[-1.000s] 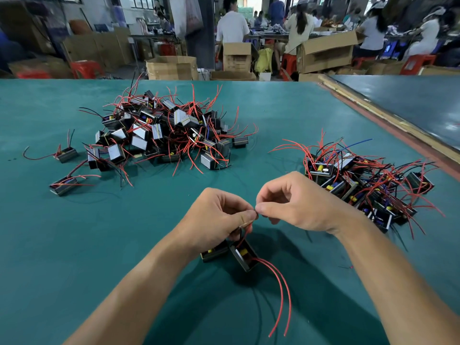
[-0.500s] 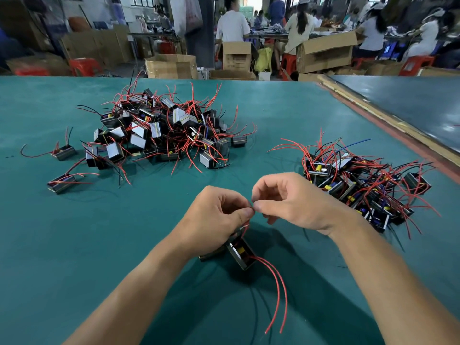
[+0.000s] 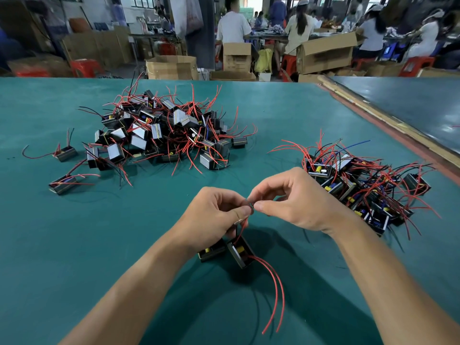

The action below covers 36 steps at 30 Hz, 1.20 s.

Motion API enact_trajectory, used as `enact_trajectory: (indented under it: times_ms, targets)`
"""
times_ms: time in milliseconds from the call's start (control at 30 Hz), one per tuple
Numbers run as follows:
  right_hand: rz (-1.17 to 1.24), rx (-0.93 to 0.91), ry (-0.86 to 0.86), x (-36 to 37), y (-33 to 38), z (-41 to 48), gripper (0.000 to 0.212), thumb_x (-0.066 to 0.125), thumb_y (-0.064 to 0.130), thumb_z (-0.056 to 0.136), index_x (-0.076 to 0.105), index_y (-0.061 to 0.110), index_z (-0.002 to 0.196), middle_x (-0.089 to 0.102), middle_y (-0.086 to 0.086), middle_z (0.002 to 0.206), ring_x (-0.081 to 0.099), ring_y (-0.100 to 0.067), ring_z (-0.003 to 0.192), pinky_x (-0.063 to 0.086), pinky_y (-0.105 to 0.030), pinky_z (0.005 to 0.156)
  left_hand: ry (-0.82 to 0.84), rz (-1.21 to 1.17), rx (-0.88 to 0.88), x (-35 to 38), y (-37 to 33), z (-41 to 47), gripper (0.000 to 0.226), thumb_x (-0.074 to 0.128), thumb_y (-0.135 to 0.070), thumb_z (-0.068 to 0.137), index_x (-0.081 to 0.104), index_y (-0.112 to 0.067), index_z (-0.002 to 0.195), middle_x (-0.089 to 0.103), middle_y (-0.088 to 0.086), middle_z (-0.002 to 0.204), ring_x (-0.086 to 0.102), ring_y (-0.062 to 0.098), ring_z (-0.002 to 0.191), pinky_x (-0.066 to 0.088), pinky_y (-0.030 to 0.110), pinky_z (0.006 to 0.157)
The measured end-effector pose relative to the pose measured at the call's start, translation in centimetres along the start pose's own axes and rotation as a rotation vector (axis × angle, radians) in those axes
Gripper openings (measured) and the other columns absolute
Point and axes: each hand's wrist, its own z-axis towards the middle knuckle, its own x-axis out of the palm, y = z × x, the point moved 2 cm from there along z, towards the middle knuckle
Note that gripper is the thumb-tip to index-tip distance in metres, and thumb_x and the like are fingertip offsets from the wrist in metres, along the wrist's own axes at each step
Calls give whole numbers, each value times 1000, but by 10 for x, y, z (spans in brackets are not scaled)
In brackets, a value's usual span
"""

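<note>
Centre of the frame: the left hand (image 3: 214, 216) and the right hand (image 3: 300, 202) meet fingertip to fingertip, each pinching between thumb and forefinger the ends of thin wires (image 3: 245, 225). The wires rise from two small black boxes (image 3: 240, 253) just below the left hand, over the green table (image 3: 74, 245), and two long red leads (image 3: 276, 292) trail from the boxes toward the lower edge. A large heap (image 3: 161, 130) of similar boxes lies at upper left; a smaller heap (image 3: 361, 188) lies at right, near the right wrist.
</note>
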Motion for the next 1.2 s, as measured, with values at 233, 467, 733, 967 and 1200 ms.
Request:
enact_trajectory:
  times_ms: [233, 467, 733, 967, 1200]
  targets:
    - [-66, 17, -43, 0, -1, 1, 22, 81, 6, 78, 78, 28, 80, 75, 9, 73, 64, -5, 67, 49, -14, 65, -28, -1, -5, -1, -2, 0, 15, 62, -3, 92, 69, -2, 79, 63, 2, 60, 48, 20, 50, 43, 25, 51]
    - [-129, 36, -70, 1, -4, 1, 12, 78, 12, 83, 79, 22, 76, 75, 7, 73, 67, -17, 72, 46, -13, 61, -62, 7, -35, 1, -2, -1, 16, 64, -4, 92, 71, -5, 77, 64, 1, 58, 47, 15, 46, 42, 21, 48]
    - [-6, 264, 16, 8, -8, 5, 24, 68, 6, 86, 69, 15, 63, 61, 2, 54, 55, -9, 55, 50, -31, 59, -112, 225, 87, 3, -1, -2, 19, 69, -8, 88, 73, -18, 72, 68, -6, 58, 51, 5, 44, 42, 16, 48]
    - [11, 227, -84, 7, -10, 5, 13, 75, 12, 84, 73, 12, 71, 64, 3, 61, 54, -10, 58, 49, -31, 62, -191, 305, 138, 3, 2, 0, 23, 69, -11, 87, 72, -24, 69, 69, -8, 60, 53, 6, 45, 41, 18, 48]
    - [-136, 57, -123, 8, -5, 4, 15, 72, 15, 86, 71, 15, 71, 69, -5, 66, 55, -10, 59, 50, -38, 66, -180, 131, 67, 1, -5, -1, 19, 68, -9, 89, 74, -15, 72, 70, -2, 60, 48, 6, 42, 41, 17, 47]
